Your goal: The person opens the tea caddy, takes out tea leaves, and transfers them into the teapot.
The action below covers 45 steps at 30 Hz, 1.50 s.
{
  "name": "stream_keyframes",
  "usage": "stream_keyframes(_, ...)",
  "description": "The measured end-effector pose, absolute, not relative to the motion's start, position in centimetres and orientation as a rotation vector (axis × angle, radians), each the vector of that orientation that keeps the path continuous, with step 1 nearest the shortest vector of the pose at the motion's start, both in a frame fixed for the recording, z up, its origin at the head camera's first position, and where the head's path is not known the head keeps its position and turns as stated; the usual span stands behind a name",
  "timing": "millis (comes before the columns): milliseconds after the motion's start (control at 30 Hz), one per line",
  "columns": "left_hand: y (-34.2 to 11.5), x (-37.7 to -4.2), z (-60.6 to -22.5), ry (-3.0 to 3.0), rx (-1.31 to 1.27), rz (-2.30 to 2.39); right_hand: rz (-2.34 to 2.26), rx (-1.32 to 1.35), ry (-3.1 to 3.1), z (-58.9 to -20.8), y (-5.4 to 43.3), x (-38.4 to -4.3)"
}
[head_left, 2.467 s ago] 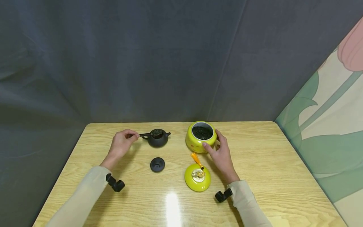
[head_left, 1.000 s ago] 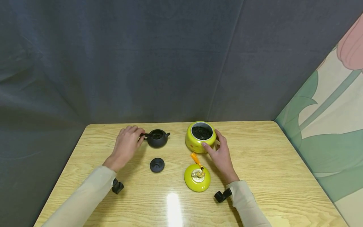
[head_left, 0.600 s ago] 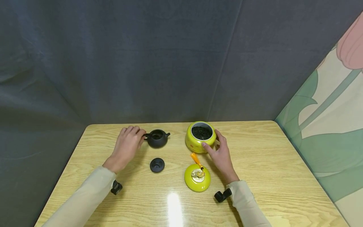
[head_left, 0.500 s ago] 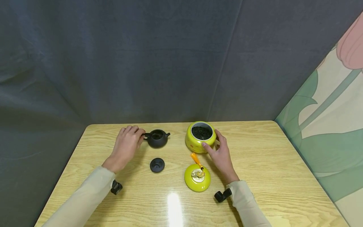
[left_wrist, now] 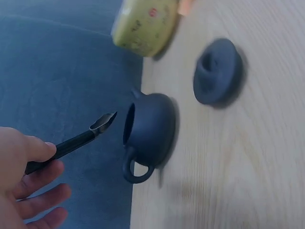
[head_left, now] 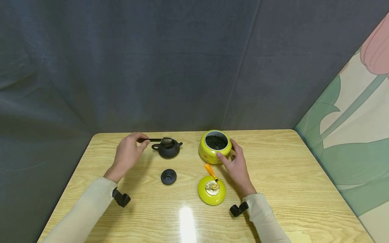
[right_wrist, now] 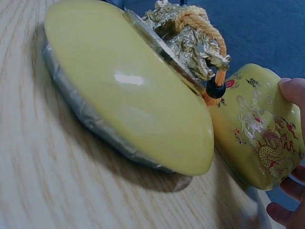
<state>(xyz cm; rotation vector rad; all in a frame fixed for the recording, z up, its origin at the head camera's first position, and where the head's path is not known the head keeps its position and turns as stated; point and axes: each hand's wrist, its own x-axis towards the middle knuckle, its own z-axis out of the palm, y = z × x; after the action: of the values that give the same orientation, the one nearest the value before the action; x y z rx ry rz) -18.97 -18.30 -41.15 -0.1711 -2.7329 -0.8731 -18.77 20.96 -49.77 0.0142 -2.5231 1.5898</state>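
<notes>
My left hand (head_left: 127, 151) pinches the dark handle of a small tea scoop (head_left: 155, 140) between thumb and fingers. Its metal head is over the mouth of a small black teapot (head_left: 169, 152); in the left wrist view the scoop (left_wrist: 76, 144) is clear of the rim and carries no visible heap of leaves. Dark tea leaves fill much of a yellow tea jar (head_left: 209, 156). Thumb and fingers of my right hand (head_left: 238, 168) grip this jar's right side as it stands on the table. The right wrist view shows a dragon pattern on the jar (right_wrist: 267, 138).
In front of the teapot lies its round black lid (head_left: 168, 177). The yellow jar lid (head_left: 212, 195), with a gold knob and an orange tassel (head_left: 210, 169), rests before the jar. A dark curtain (head_left: 182, 67) hangs behind the wooden table (head_left: 291, 175).
The scoop, heaped with leaves at first, was tipped down into the teapot by a turn of my left hand. Now the hand has turned back and lifted it. My right hand stays put.
</notes>
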Motion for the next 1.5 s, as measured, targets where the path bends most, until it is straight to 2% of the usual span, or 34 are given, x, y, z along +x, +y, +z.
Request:
stream_keyframes(533, -17.2, -19.5, -39.2, -2.795, -0.017, -1.361, 1.584, -0.003, -2.535, -49.9, 20.9, -18.7)
stream_keyframes(1067, -11.3, -19.3, -37.5, -2.767, -0.239, -1.359, 1.581, 0.001, -2.551, -49.6, 20.8, -18.8)
stream_keyframes(1500, -8.2, -20.2, -38.0, -2.755, -0.331, -1.179, 1.576, -0.003, -2.553, -49.9, 21.1, -18.7)
